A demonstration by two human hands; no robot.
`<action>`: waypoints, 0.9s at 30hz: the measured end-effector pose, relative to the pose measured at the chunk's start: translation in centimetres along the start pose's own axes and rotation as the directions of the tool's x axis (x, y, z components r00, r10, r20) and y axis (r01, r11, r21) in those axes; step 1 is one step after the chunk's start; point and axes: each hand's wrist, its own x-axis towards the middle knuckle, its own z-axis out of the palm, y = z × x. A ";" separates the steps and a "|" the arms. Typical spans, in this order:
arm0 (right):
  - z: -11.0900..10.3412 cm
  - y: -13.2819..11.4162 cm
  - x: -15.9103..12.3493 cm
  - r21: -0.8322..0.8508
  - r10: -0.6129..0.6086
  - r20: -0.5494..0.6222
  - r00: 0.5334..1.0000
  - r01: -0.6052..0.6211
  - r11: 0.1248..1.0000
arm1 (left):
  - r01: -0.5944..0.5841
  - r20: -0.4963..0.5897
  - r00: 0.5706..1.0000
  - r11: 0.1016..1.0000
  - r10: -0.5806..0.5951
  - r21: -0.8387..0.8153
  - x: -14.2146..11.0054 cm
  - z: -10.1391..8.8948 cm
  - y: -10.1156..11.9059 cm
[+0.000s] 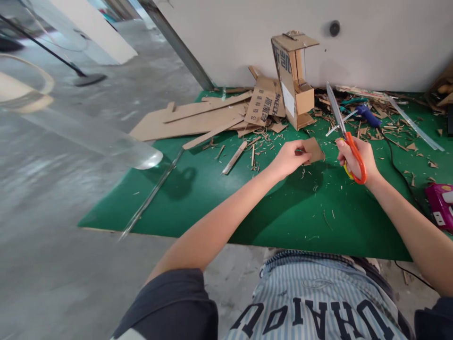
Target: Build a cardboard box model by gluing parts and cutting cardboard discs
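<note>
Between the thumb and fingers of my left hand (288, 159) is a small piece of brown cardboard (314, 151), held above the green tabletop. To its right, my right hand (359, 158) grips a pair of scissors (348, 141) with orange and yellow handles. The scissor blades point up and away, apart from the cardboard piece; whether they are parted is hard to make out. Behind both hands stands an upright cardboard structure (288, 87) with an open front and a small box-like ledge.
Cardboard sheets and strips (198, 118) lie at the back left. Scraps litter the green table (212, 203). A blue glue gun (368, 115) trails a black cord on the right, near a magenta power strip (439, 203). A clear plastic cylinder (145, 158) is at the left.
</note>
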 end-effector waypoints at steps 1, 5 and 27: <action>0.3 -0.1 0.1 0.037 0.037 -0.015 0.999 -0.036 0.999 | 0.002 -0.031 0.999 0.994 -0.005 -0.107 -0.2 0.1 0.2; 1.8 0.0 0.2 0.215 0.040 0.037 0.998 -0.047 0.975 | 0.012 -0.069 0.997 0.938 -0.038 -0.347 -0.7 0.4 0.9; 3.2 -0.6 -1.4 0.399 0.134 0.200 0.970 -0.206 0.894 | -0.759 0.482 0.648 0.455 0.589 0.465 -3.2 -1.5 0.3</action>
